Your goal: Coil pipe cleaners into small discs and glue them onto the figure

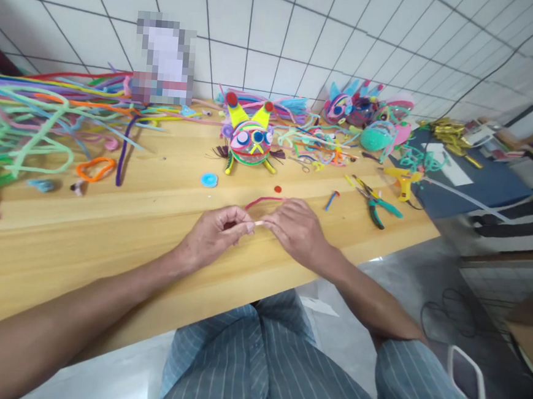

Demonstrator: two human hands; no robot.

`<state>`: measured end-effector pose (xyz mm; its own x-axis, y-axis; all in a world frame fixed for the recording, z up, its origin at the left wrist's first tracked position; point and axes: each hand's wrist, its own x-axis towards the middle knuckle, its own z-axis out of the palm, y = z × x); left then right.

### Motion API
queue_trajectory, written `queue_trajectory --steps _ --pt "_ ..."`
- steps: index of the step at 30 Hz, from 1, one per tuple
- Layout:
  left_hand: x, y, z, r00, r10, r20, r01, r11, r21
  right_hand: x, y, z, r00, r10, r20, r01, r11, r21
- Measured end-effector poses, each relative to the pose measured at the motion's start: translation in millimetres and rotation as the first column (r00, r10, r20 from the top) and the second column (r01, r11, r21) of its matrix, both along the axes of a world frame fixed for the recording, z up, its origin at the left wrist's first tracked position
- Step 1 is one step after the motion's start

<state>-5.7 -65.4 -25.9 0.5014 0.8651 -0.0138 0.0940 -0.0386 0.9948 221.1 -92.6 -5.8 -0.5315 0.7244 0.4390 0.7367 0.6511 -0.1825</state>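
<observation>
My left hand (215, 235) is closed in a pinch, thumb against forefinger. Facing it, my right hand (301, 233) has its fingers bent together and pinches too. Between the fingertips shows a short pale length of pipe cleaner (259, 223), held from both sides. A red pipe cleaner (264, 200) arches just behind, running from the left fingers to the right knuckles; its ends are hidden. Beyond the hands stands a colourful mask-like figure (251, 140) with yellow horns. A blue disc (209, 179) and a small red disc (278, 189) lie in front of it.
Loose pipe cleaners (37, 114) are heaped at the left. On the right lie teal-handled pliers (381, 208), a yellow glue gun (401, 182) and a small blue stick with a red end (331, 200). More decorated figures (377, 134) stand against the tiled wall (270, 34).
</observation>
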Motion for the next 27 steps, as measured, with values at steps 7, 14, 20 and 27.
queue_trajectory --steps 7,14,20,27 --pt "2.0 1.6 -7.5 0.996 -0.043 0.079 0.052 0.992 -0.116 -2.0 -10.7 -9.6 0.976 -0.113 -0.186 0.104 0.993 -0.061" --pt "1.0 2.0 1.2 0.994 0.022 0.106 -0.003 0.984 -0.177 -17.3 -13.7 -14.4 0.939 -0.180 -0.293 0.112 0.966 -0.234" --pt "-3.1 3.0 2.5 0.995 0.060 0.081 -0.046 0.986 -0.162 -25.2 -14.7 -11.0 0.892 -0.234 -0.386 0.053 0.904 -0.425" --pt "0.0 0.2 3.0 0.970 0.151 0.189 -0.085 0.944 -0.317 -40.8 -17.2 -4.4 0.817 -0.296 -0.494 -0.036 0.830 -0.557"
